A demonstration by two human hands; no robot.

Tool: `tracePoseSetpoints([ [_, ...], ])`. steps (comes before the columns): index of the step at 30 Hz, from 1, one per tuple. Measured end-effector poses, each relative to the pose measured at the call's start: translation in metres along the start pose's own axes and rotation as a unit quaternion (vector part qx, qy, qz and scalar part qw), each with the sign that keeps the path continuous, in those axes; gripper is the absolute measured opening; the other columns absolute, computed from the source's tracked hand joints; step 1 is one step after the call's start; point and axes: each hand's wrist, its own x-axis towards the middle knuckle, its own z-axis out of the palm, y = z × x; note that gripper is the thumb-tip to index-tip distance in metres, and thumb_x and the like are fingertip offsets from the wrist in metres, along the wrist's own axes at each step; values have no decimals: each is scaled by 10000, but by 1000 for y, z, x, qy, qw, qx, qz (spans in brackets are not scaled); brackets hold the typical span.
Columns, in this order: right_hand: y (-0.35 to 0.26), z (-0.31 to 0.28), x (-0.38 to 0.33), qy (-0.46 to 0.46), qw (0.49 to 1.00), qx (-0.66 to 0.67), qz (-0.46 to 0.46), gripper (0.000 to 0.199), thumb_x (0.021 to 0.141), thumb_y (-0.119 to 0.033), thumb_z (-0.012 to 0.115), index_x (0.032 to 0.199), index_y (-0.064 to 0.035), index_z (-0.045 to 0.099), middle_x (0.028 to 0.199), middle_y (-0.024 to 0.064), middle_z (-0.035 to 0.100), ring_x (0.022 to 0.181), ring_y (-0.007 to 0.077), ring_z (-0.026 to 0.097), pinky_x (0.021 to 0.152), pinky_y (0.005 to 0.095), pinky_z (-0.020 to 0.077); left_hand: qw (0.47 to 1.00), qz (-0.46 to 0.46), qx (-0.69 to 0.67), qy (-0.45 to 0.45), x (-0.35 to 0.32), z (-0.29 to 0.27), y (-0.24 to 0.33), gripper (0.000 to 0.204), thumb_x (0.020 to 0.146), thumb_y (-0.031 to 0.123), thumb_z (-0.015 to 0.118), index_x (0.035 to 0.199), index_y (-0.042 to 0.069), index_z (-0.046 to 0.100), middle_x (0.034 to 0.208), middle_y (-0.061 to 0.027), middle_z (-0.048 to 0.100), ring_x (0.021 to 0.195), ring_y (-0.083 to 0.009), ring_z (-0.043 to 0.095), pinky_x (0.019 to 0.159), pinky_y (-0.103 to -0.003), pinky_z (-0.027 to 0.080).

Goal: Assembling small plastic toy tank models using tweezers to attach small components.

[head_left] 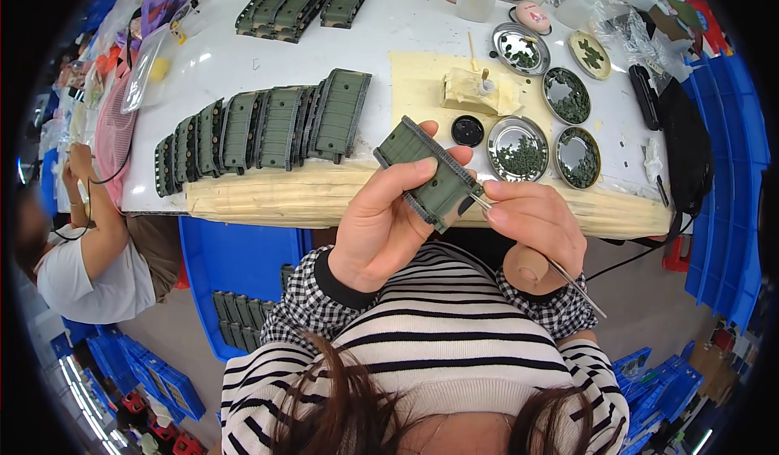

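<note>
My left hand (375, 224) is closed around a green plastic model part (442, 195) with dark toothed edges, perhaps a toy vehicle's hull, holding it tilted above the table's near edge. Metal tweezers (578, 286) are pinched in my right hand (542, 221). Their tips meet the part's right end; whether a small piece sits between them I cannot make out. Just beyond my hands stand round metal dishes (491, 153) of small dark green pieces and a black round cap (467, 130). Similar green parts (280, 118) lean together in a row to the left.
More green parts (284, 4) lie stacked at the back left. A small bottle sits in a tape-wrapped block (466, 91) on yellowish paper. Padding (268, 194) lines the table's near edge. Below left is a blue bin (235, 252) holding more parts. Another person (93, 272) sits at far left.
</note>
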Motion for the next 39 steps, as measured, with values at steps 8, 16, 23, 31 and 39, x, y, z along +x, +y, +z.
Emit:
tracePoseSetpoints([
  [8,6,7,-8,25,1000,-6,-7,360,917,-225,639,1189,10,612,1100,160,651,1101,346,636,907,403,525,999,24,0,34,-1,4,-9,434,955,76,531,1378,89,434,1237,-185,602,1096,-301,636,837,-359,609],
  [16,6,7,-8,25,999,-18,-10,359,950,-257,608,1178,20,611,1082,160,655,1095,352,640,897,400,530,1000,1,-25,-11,-1,0,-8,402,968,67,525,1354,117,424,1293,-187,568,1117,-253,632,928,-393,562],
  [23,7,8,-9,32,999,-24,-11,337,944,-228,616,1175,19,613,1078,158,658,1098,355,640,898,399,531,999,26,-26,23,0,1,-12,428,958,72,521,1377,79,434,1259,-185,584,1115,-298,625,928,-407,563],
  [31,6,13,-10,49,998,-33,-8,306,971,-219,595,1164,17,617,1075,158,657,1091,347,645,902,400,530,998,45,-28,17,-2,1,-14,431,952,62,535,1371,94,441,1256,-191,582,1115,-310,620,932,-417,560],
  [39,12,9,-12,106,992,61,22,343,1028,-267,490,1082,34,645,1032,175,688,1012,319,669,868,381,527,999,21,49,1,-3,4,-6,436,967,51,512,1374,135,382,1294,-203,560,1131,-273,619,934,-420,550],
])
